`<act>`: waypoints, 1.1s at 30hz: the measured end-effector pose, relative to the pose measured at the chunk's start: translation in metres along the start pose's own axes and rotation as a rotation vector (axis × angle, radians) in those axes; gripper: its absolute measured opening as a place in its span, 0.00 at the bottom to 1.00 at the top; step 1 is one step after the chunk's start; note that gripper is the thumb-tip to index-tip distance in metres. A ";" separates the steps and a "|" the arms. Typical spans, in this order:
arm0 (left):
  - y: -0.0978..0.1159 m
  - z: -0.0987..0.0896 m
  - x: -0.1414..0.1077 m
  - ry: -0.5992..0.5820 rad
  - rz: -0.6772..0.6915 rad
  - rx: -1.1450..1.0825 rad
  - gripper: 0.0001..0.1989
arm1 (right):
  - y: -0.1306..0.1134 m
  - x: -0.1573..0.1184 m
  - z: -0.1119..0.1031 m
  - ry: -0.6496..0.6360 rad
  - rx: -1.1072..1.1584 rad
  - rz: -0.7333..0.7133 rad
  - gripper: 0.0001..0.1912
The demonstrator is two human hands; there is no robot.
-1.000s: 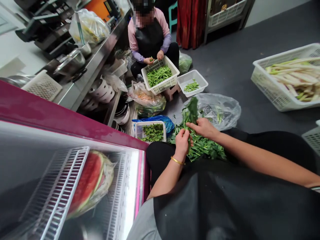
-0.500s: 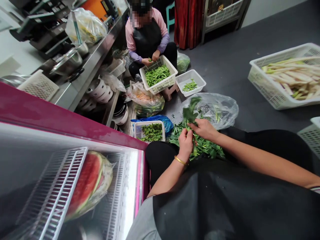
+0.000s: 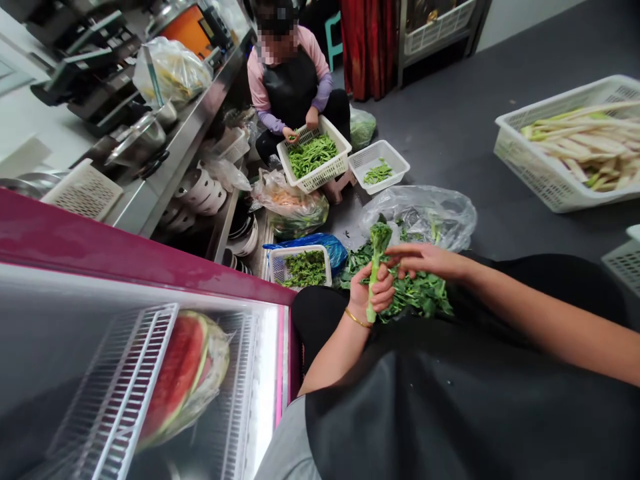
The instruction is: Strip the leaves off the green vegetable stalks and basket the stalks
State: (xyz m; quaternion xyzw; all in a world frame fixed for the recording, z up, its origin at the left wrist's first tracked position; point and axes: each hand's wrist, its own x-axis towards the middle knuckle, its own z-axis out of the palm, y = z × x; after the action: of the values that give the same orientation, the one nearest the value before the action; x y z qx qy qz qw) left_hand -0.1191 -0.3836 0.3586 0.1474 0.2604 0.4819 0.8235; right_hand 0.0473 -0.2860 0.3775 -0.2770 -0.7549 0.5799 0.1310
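My left hand (image 3: 371,293), with a gold bracelet at the wrist, is wrapped round a green stem (image 3: 375,277) topped by a small floret, held upright. Just to its right, my right hand (image 3: 425,260) has its fingers stretched toward the stem, with nothing seen in them; whether the fingertips touch it cannot be made out. Below both hands lies a heap of leafy greens (image 3: 423,297). Behind it spreads a clear plastic bag (image 3: 450,210) with a few green pieces. A small white basket of greens (image 3: 327,273) stands left of the heap.
Across from me a seated person (image 3: 290,80) handles a white basket of green pods (image 3: 325,180). A smaller white basket (image 3: 403,175) is beside it. A crate of pale stalks (image 3: 525,167) stands right. At left, an open fridge (image 3: 240,280) holds cut watermelon (image 3: 175,373).
My right hand has come off the stem and opened. The large leaves around the stem top are gone from view, showing the floret. My left hand now wraps the stem lower down.
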 end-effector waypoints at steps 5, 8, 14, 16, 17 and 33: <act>-0.008 0.010 0.011 0.212 0.101 0.340 0.21 | -0.023 0.027 0.011 0.315 -0.108 0.069 0.26; -0.017 0.015 0.017 0.440 0.353 0.401 0.21 | -0.013 0.032 0.024 0.453 -0.240 0.051 0.25; -0.031 0.017 0.028 0.539 0.458 0.190 0.18 | 0.010 0.008 0.039 0.447 -0.500 -0.275 0.12; -0.030 0.015 0.028 0.495 0.421 0.206 0.17 | 0.011 -0.007 0.040 0.390 -0.611 -0.403 0.11; -0.028 0.014 0.028 0.476 0.417 0.222 0.16 | 0.011 -0.016 0.042 0.365 -0.672 -0.476 0.11; -0.028 0.026 0.024 0.546 0.400 0.300 0.14 | -0.019 0.013 0.028 0.334 -0.611 0.041 0.17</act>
State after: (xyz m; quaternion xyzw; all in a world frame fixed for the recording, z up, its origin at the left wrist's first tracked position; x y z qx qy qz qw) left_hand -0.0750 -0.3758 0.3590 0.1803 0.5045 0.6113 0.5825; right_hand 0.0175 -0.3046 0.3857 -0.4095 -0.8560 0.2764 0.1522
